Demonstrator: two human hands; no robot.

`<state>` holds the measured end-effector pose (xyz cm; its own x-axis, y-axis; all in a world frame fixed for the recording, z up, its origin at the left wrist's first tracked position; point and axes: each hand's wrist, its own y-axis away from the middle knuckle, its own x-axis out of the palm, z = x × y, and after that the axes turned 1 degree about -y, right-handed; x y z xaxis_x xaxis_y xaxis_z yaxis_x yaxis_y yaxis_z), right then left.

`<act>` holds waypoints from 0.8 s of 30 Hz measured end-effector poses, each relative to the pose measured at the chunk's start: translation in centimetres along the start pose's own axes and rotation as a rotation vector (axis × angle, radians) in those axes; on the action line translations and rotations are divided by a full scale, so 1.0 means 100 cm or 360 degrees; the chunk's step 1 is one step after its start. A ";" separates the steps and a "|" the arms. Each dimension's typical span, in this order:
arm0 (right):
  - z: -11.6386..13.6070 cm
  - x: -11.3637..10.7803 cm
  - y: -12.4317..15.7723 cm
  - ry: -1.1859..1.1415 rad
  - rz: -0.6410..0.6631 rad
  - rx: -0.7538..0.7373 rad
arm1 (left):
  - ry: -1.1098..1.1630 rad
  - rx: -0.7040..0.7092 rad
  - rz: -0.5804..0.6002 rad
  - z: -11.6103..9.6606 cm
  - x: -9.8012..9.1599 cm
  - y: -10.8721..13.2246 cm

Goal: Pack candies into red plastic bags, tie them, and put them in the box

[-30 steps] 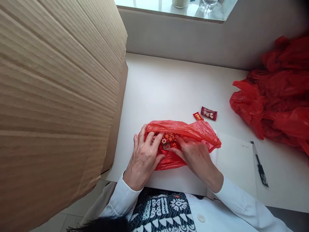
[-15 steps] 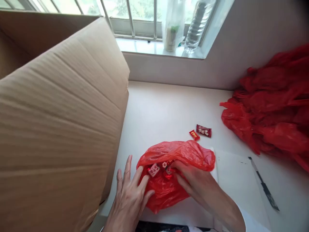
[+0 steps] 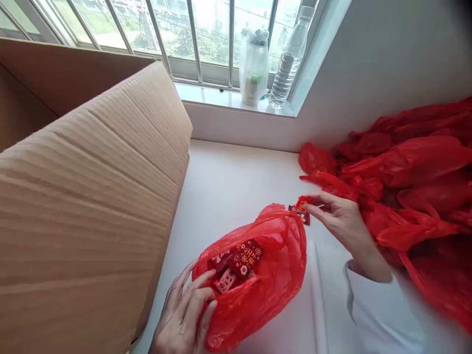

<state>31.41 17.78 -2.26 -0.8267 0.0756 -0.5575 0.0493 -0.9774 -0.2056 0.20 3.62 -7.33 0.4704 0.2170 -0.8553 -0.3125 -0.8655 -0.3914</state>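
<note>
A red plastic bag (image 3: 269, 280) lies open on the white table (image 3: 236, 182), with several red candy packets (image 3: 239, 260) showing in its mouth. My left hand (image 3: 184, 314) grips the bag's near left edge, fingers curled on the plastic. Beyond the bag, my right hand (image 3: 339, 219) pinches a small red candy packet (image 3: 301, 201). A darker candy packet (image 3: 300, 214) sits just under it on the table.
A big cardboard box (image 3: 88, 196) fills the left side, its flap leaning over the table edge. A heap of red plastic bags (image 3: 413, 182) covers the right. On the windowsill stand a water bottle (image 3: 289, 61) and a bagged jar (image 3: 253, 66).
My right hand left the bag's mouth and reached back right to the loose candies, pinching one. The bag now gapes open. My left hand took hold of its edge. The camera tilted up.
</note>
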 end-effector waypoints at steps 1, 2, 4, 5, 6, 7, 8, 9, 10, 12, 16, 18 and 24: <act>-0.010 0.009 -0.007 0.0150 0.0012 -0.0012 | 0.0021 -0.0026 0.0011 -0.002 -0.001 0.001; -0.019 0.019 -0.012 0.0257 0.0038 -0.0032 | 0.0056 -0.0060 0.0009 -0.005 -0.002 0.002; -0.029 0.036 -0.015 0.0353 0.0152 -0.0078 | 0.0090 -0.0102 -0.0010 -0.012 -0.002 0.002; -0.032 0.042 -0.014 0.0392 0.0226 -0.0101 | 0.0070 -0.0108 -0.0015 -0.015 -0.001 0.003; -0.032 0.045 -0.012 0.0425 0.0305 -0.0123 | 0.0030 -0.0106 -0.0017 -0.018 0.000 0.003; -0.031 0.044 -0.009 0.0446 0.0378 -0.0144 | -0.0020 -0.0096 -0.0006 -0.020 0.001 0.003; -0.029 0.041 -0.006 0.0456 0.0437 -0.0164 | -0.0070 -0.0090 0.0004 -0.022 0.002 0.004; -0.027 0.036 -0.004 0.0464 0.0481 -0.0181 | -0.0109 -0.0089 0.0011 -0.023 0.004 0.004; -0.023 0.028 -0.001 0.0467 0.0491 -0.0200 | -0.0135 -0.0092 0.0018 -0.023 0.006 0.005; -0.014 0.012 0.003 0.0395 0.0475 -0.0220 | -0.0183 -0.0093 0.0021 -0.022 0.008 0.005; 0.014 -0.003 0.012 -0.0053 0.0534 -0.0293 | -0.0220 0.0006 0.0207 -0.021 0.000 -0.002; 0.031 0.001 0.016 0.0027 0.0622 -0.0404 | -0.0093 -0.0048 0.0287 -0.026 -0.008 -0.007; 0.083 -0.003 0.021 0.0079 0.0459 -0.0566 | 0.1241 -0.0884 -0.0215 -0.052 -0.032 -0.022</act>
<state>27.09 14.02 4.18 -0.7238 -0.1717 -0.6683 0.4697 -0.8321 -0.2949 3.65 2.48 -1.94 0.9520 0.1427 -0.2707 0.1248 -0.9888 -0.0823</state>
